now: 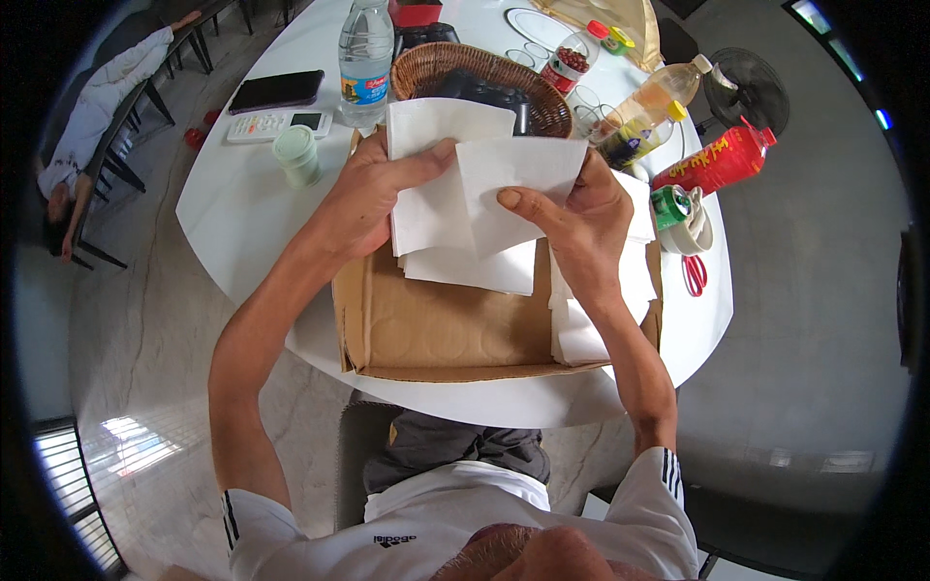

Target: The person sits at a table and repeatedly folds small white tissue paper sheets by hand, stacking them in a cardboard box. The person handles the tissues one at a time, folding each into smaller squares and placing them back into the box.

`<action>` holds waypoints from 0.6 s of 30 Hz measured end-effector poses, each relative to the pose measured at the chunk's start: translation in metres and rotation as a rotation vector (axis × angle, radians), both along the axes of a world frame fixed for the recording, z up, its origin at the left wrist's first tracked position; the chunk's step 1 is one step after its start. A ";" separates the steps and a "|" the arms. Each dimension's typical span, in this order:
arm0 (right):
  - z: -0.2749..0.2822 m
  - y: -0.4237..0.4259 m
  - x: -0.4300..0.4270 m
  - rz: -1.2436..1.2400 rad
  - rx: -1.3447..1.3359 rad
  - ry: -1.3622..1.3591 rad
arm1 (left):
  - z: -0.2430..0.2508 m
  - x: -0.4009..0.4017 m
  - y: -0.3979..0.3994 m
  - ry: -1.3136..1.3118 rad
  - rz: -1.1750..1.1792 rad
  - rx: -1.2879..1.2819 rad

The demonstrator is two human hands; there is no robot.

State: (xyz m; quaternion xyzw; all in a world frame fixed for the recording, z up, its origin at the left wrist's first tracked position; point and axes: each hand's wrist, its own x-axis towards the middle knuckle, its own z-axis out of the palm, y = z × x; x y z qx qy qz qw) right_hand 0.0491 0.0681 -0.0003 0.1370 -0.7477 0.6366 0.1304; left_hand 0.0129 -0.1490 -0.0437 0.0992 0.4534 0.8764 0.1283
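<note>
My left hand [381, 187] grips a white paper sheet [427, 207], its thumb lying across the front. A second white paper sheet [519, 174] is pinched in my right hand [585, 218], overlapping the first one. Both are held above a shallow cardboard box [450, 327]. Below them, more white paper [501, 270] shows in the box; I cannot tell whether it is held or lies there. At the right side of the box, stacks of white paper [581, 334] are partly hidden by my right forearm.
Behind the box stand a wicker basket [465, 58] with dark contents and a water bottle [365, 65]. A remote control [265, 126], a phone [276, 91] and a pale green cup [296, 156] are left. Right are a red bottle [716, 160] and green can [670, 205]. A person [102, 109] reclines far left.
</note>
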 end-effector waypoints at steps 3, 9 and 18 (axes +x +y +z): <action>-0.007 0.002 -0.002 -0.034 0.052 0.016 | 0.005 0.003 0.000 0.014 -0.013 -0.054; -0.009 0.007 -0.005 -0.123 0.186 0.027 | 0.003 -0.002 0.002 -0.007 -0.035 -0.023; 0.003 -0.001 0.002 -0.006 -0.079 -0.164 | -0.004 -0.004 0.004 -0.031 -0.016 -0.097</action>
